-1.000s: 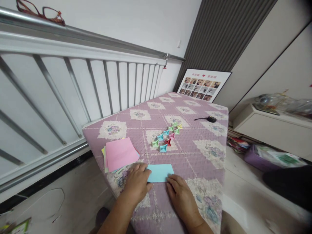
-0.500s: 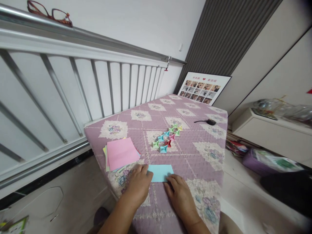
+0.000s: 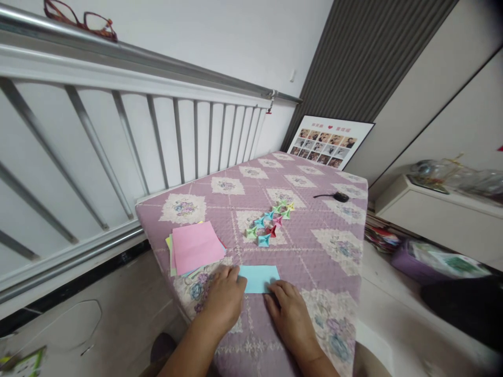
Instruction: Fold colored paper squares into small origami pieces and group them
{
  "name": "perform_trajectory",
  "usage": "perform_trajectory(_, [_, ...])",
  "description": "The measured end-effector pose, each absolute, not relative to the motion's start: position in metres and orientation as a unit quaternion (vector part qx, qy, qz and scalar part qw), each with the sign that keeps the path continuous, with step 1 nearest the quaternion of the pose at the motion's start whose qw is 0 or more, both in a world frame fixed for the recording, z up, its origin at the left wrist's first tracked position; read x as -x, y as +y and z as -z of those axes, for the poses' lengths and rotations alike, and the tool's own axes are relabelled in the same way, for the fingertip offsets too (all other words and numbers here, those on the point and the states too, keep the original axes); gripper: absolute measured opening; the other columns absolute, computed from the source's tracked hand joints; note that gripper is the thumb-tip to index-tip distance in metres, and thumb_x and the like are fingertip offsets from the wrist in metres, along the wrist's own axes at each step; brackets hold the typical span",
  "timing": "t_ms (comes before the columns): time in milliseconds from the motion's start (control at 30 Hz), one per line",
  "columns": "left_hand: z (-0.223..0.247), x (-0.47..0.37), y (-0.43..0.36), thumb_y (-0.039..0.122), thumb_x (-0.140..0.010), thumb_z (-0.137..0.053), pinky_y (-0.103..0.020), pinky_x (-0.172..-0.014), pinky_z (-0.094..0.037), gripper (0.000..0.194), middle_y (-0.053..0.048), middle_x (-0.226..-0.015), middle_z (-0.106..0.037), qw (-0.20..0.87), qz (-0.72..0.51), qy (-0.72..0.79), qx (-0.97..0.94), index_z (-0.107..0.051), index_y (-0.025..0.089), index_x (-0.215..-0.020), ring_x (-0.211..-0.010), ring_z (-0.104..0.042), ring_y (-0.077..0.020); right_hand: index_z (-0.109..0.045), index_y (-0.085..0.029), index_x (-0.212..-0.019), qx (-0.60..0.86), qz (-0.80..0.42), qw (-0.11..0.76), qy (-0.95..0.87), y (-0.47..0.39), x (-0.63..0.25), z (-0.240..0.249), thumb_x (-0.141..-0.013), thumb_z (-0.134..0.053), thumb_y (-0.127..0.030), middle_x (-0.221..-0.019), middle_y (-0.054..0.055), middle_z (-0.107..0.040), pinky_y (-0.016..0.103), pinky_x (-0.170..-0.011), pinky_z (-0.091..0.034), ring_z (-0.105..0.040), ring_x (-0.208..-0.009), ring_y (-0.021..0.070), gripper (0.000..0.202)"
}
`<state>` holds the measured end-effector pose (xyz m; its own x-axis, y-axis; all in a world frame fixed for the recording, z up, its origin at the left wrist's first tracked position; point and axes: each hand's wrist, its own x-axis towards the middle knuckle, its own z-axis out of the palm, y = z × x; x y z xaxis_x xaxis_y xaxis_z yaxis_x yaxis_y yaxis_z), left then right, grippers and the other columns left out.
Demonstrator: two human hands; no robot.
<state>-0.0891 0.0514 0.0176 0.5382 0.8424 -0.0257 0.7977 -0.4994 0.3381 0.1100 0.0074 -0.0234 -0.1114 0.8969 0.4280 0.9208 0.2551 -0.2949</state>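
Observation:
A light blue sheet of paper (image 3: 260, 279), a wide rectangle that looks folded in half, lies flat on the table in front of me. My left hand (image 3: 227, 289) grips its left end, fingers curled and the thumb along the edge. At the lower right corner, my right hand (image 3: 288, 309) holds the paper between thumb and bent fingers. The fingertips partly cover both ends. Beyond the sheet stand several small folded paper pieces (image 3: 263, 240) in blue, green, pink, red and yellow. Left of them is a stack of square coloured paper (image 3: 197, 248), pink on top.
A purple floral cloth (image 3: 275, 345) covers the table. Toward the right lies a black object with a thin tail (image 3: 340, 197). White railing with a metal bar (image 3: 188, 68) runs along the left, glasses (image 3: 82, 23) resting on it. A photo board (image 3: 328, 144) leans at the far end.

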Motion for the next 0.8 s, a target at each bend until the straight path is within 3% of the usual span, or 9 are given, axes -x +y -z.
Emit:
perform_trajectory(233, [-0.014, 0.086, 0.055, 0.016, -0.088, -0.043, -0.044, -0.100, -0.036, 0.032, -0.009, -0.134, -0.050, 0.144, -0.070, 0.476, -0.865, -0.061, 0.022, -0.114, -0.121, -0.040, -0.0279, -0.063, -0.023, -0.098, 0.615, 0.019, 0.269, -0.741, 0.008, -0.111, 0.024, -0.087, -0.054, -0.027, -0.097, 0.008, -0.063, 0.040, -0.081, -0.048, -0.058, -0.093, 0.0240, 0.015])
perform_trajectory(467, [-0.012, 0.077, 0.049, 0.027, -0.092, -0.049, -0.043, -0.103, -0.027, 0.019, -0.004, -0.109, -0.063, 0.102, -0.145, 0.434, -0.883, -0.068, 0.024, -0.089, -0.110, -0.046, -0.0235, -0.063, -0.025, -0.097, 0.607, 0.043, 0.250, -0.754, 0.003, -0.109, 0.021, -0.085, -0.058, -0.026, -0.096, 0.005, -0.064, 0.039, -0.079, -0.043, -0.057, -0.091, 0.0239, 0.014])
perform_trajectory(600, [-0.015, 0.069, 0.040, 0.027, -0.094, -0.045, -0.040, -0.094, -0.034, 0.022, -0.005, -0.093, -0.063, 0.112, -0.111, 0.404, -0.901, -0.066, 0.022, -0.090, -0.095, -0.051, -0.0216, -0.063, -0.023, -0.094, 0.586, 0.033, 0.244, -0.772, 0.000, -0.109, 0.021, -0.086, -0.050, -0.017, -0.090, 0.005, -0.064, 0.034, -0.074, -0.043, -0.058, -0.082, 0.0200, 0.017])
perform_trajectory(800, [-0.025, 0.075, 0.033, 0.034, -0.086, -0.060, -0.036, -0.092, -0.036, 0.017, -0.001, -0.100, -0.059, 0.179, -0.108, 0.365, -0.907, -0.060, 0.025, -0.100, -0.098, -0.050, -0.0208, -0.063, -0.021, -0.090, 0.567, -0.021, 0.288, -0.772, 0.002, -0.109, 0.021, -0.080, -0.040, -0.007, -0.086, 0.006, -0.064, 0.031, -0.072, -0.047, -0.059, -0.080, 0.0187, 0.028])
